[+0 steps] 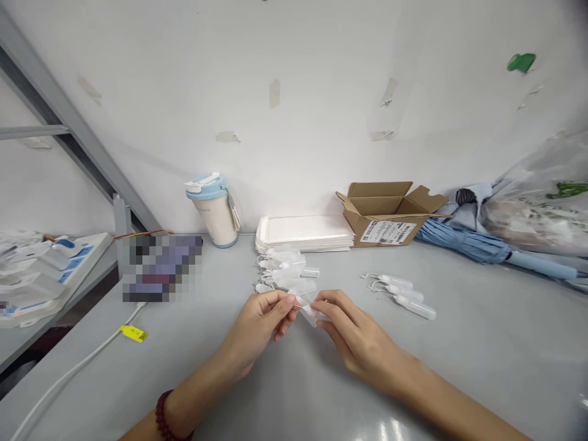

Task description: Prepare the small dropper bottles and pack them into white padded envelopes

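Between my two hands is a small clear plastic piece (309, 316), perhaps a bag or tube; its exact kind is hard to make out. My left hand (261, 324) pinches its left end between thumb and forefinger, where a thin line like a thread shows. The fingers of my right hand (356, 334) are closed on its right side. Just beyond my hands lies a pile of small clear tubes (289, 269) with white strings. Several more tubes with strings, such as a clear tube (416, 307), lie apart to the right of my right hand.
At the back stand a stack of white envelopes (307, 231), an open cardboard box (388, 223) and a blue-lidded cup (215, 211). A folded blue umbrella (473, 242) lies right. A blurred-out device (163, 269) with a white cable (82, 367) lies left, near power strips (50, 275).
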Demonstrator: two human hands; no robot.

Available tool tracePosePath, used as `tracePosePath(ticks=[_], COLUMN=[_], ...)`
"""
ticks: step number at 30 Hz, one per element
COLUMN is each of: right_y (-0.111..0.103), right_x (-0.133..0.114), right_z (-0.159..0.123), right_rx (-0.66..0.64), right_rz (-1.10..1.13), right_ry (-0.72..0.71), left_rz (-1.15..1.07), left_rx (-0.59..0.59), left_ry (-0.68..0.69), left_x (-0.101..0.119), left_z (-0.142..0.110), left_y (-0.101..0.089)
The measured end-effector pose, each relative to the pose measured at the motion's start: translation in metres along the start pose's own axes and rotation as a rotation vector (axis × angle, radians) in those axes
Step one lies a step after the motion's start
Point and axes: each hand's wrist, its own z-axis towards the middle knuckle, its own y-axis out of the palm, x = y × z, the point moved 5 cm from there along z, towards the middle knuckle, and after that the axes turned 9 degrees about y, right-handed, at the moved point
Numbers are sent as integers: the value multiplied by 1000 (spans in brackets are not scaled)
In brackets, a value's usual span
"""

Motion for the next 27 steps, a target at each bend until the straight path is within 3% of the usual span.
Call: tracePosePath(ticks=[7,15,22,27], right_y=[4,8,12,14], right_x=[1,-6,-5,4], right_z=[-2,-6,-6,-3], right_rx=[-30,-2,-9,-26], right_rz=[-4,-153,-141,-38], right_ry=[5,-62,-54,-30], left_rz=[175,381,322,185], left_rx=[14,57,32,43], left_ry=[46,148,132,140], left_x=[1,1,0,7], left_z=[-1,-8,-6,3], left_y=[0,6,6,-6])
